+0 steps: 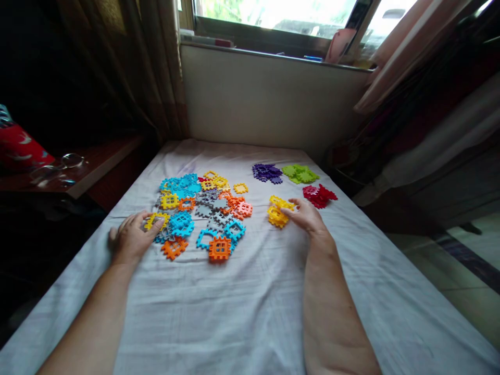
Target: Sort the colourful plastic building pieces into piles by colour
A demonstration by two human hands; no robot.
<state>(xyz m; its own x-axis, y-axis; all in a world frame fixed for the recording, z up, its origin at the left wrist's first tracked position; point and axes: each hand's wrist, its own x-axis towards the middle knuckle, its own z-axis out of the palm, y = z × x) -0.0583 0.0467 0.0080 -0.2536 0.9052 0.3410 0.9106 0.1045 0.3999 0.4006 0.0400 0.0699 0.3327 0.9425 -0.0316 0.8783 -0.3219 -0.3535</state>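
Note:
My left hand (133,235) is at the left edge of a mixed heap, its thumb and fingers closed on a yellow notched plastic building tile (157,221). Blue tiles (181,224) and an orange tile (174,248) lie beside it. Over on the right, my right hand (308,214) pinches the edge of another yellow building tile (282,202), which rests at a small yellow pile (277,217). Grey tiles (219,203) fill the middle of the heap, with more blue, yellow and orange tiles around them.
Single-colour piles of purple (267,173), green (300,173) and red tiles (320,196) lie beyond my right hand. A white sheet (219,312) covers the surface. Glasses (73,160) and a red patterned object (21,146) rest on a wooden side table (97,164).

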